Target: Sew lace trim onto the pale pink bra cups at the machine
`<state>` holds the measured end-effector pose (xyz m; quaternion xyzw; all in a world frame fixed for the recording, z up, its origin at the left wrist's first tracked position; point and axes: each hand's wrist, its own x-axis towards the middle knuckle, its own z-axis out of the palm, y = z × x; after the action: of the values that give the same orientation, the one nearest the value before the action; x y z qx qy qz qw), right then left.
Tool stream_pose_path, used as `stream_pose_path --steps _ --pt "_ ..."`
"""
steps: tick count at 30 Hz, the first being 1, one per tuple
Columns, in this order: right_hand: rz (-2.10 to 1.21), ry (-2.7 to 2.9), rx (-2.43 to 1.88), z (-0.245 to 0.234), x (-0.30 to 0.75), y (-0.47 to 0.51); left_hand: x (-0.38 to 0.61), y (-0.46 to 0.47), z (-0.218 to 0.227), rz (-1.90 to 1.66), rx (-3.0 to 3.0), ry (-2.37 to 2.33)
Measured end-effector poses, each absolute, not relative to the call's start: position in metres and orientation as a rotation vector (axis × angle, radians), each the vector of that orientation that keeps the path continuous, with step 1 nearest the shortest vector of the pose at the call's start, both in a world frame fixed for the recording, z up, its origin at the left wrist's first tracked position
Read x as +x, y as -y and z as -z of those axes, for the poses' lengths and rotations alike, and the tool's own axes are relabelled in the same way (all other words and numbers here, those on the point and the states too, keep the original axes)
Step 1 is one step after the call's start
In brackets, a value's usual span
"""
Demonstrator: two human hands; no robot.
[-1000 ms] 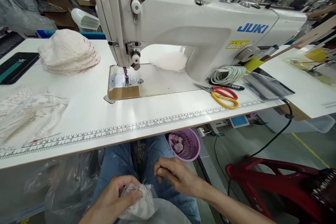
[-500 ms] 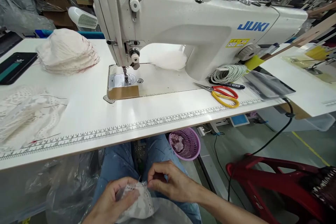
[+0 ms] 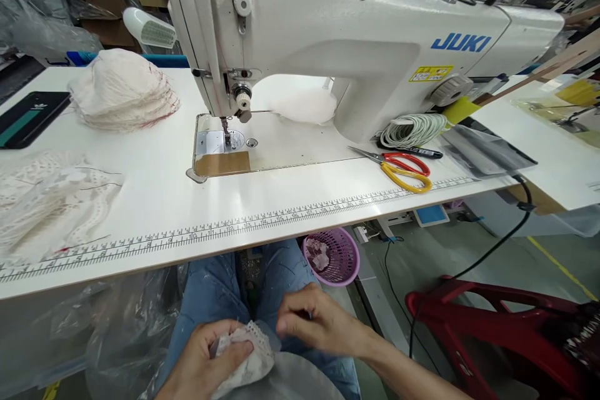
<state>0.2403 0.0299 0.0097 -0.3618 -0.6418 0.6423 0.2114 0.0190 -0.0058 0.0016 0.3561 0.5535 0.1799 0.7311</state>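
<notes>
Below the table edge, over my lap in blue jeans, my left hand grips a small white lace piece. My right hand sits just right of it, fingers curled in a pinch near the lace's top edge; what it pinches is too small to make out. A white JUKI sewing machine stands on the white table ahead, its needle plate bare.
A stack of white fabric pieces lies at the back left, lace pieces at the near left, and a phone at the far left. Red and yellow scissors and coiled cord lie right. A purple basket and red stool stand below.
My right hand came to the lace's top edge, then drew slightly back to the right. The left hand kept its hold on the lace.
</notes>
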Motion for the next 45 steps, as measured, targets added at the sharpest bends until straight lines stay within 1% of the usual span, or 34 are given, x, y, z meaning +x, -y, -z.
stream_pose_path --steps 3,9,17,21,25,27,29,30,31,32,34,37,42,45 --pt "-1.766 1.677 -1.110 -0.005 0.233 -0.035 0.016 0.008 0.005 -0.366 0.846 -1.188" --pt "-2.110 1.423 -0.996 0.009 0.218 -0.032 0.015 0.012 0.008 -0.317 0.891 -1.217" --pt "-2.202 1.276 -1.013 0.014 0.215 -0.029 0.017 0.009 -0.001 -0.290 0.959 -1.234" --pt "-2.187 1.212 -1.034 0.010 0.209 -0.026 0.018 0.008 -0.005 -0.263 0.980 -1.239" --pt "-2.213 1.082 -0.812 0.000 0.196 -0.021 0.018 0.008 -0.006 -0.249 0.981 -1.248" --pt "-2.209 1.169 -0.729 -0.003 0.196 -0.019 0.016 0.010 -0.007 -0.240 0.984 -1.249" --pt "-2.024 1.636 -0.841 -0.002 0.207 -0.020 0.011 0.011 -0.010 -0.224 0.935 -1.221" --pt "-1.843 1.927 -0.944 0.002 0.217 -0.021 0.008 0.012 -0.012 -0.221 0.899 -1.211" --pt "-1.579 2.231 -1.063 0.006 0.230 -0.022 0.006 0.012 -0.014 -0.222 0.867 -1.211" --pt "-1.400 2.362 -1.173 0.011 0.243 -0.025 0.004 0.011 -0.016 -0.228 0.841 -1.226" --pt "-1.230 2.427 -1.340 0.018 0.269 -0.030 0.003 0.008 -0.019 -0.253 0.809 -1.272" --pt "-1.109 2.427 -1.418 0.012 0.287 -0.032 0.009 0.003 -0.020 -0.278 0.770 -1.273" --pt "-1.222 2.134 -1.039 -0.027 0.247 -0.023 0.020 0.004 -0.008 -0.296 0.758 -1.227" --pt "-1.137 2.200 -0.967 -0.036 0.219 -0.021 0.020 0.010 0.000 -0.304 0.787 -1.248"
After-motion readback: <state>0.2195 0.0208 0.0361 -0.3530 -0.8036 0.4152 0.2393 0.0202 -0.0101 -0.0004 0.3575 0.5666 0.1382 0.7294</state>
